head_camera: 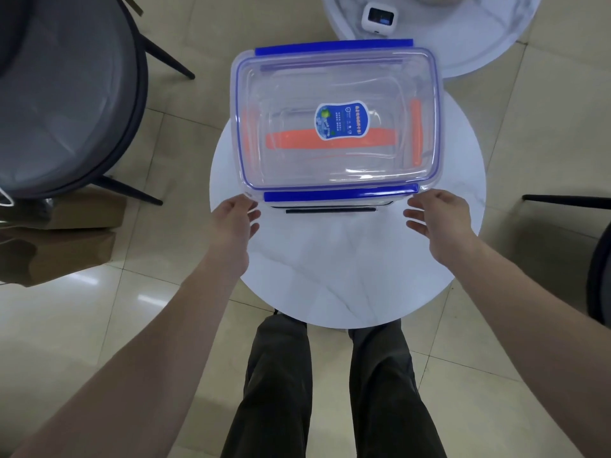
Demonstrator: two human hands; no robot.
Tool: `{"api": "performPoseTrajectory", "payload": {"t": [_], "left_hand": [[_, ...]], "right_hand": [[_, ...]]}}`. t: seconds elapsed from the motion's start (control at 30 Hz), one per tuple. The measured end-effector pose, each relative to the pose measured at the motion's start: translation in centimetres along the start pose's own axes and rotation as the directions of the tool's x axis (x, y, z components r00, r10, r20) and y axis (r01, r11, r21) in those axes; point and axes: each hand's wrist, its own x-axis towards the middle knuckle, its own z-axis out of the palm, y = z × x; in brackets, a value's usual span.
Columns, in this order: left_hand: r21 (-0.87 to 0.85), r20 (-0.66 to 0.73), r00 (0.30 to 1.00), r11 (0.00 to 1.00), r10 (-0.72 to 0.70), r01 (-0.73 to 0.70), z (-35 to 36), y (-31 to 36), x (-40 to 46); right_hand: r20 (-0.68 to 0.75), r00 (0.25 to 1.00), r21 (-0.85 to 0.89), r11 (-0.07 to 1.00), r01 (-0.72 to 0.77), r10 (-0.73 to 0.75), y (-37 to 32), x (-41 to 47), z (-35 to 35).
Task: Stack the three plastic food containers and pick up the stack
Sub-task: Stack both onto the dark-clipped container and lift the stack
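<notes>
A stack of clear plastic containers stands on the round white table. On top is the blue-clipped container with a blue label on its lid. Through it I see the orange clips of a container underneath. A dark-clipped container peeks out at the bottom near edge. My left hand hovers by the stack's near left corner, fingers apart, its fingertips close to the rim. On the other side my right hand is near the right corner, also open and apart from the stack.
A grey padded chair stands to the left, with cardboard boxes on the floor beside it. A second white table carrying a small white device lies beyond. Another dark chair sits at the right edge. My legs are below the table.
</notes>
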Motion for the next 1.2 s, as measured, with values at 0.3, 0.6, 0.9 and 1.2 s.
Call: {"api": "performPoseTrajectory", "payload": {"t": [0.3,0.6,0.9,1.2], "left_hand": [[0.053,0.06,0.998,0.999,-0.011,0.008,1.7,-2.6,2.3],[0.024,0.058,0.997,0.999,0.045,-0.046,2.1,-3.2,3.3],[0.047,0.002,0.996,0.995,0.092,-0.092,2.7,-3.4,3.8],[-0.156,-0.071,0.997,0.988,-0.031,0.02,4.3,-4.6,2.8]], "right_hand": [[0.017,1.0,-0.04,0.999,-0.012,0.012,0.7,1.6,2.0],[0.013,1.0,-0.067,0.998,0.007,-0.006,2.0,2.8,3.4],[-0.031,0.999,-0.118,0.993,0.013,-0.017,2.5,3.6,3.6],[-0.072,0.987,0.221,0.967,-0.126,0.145,3.0,3.1,3.6]]}}
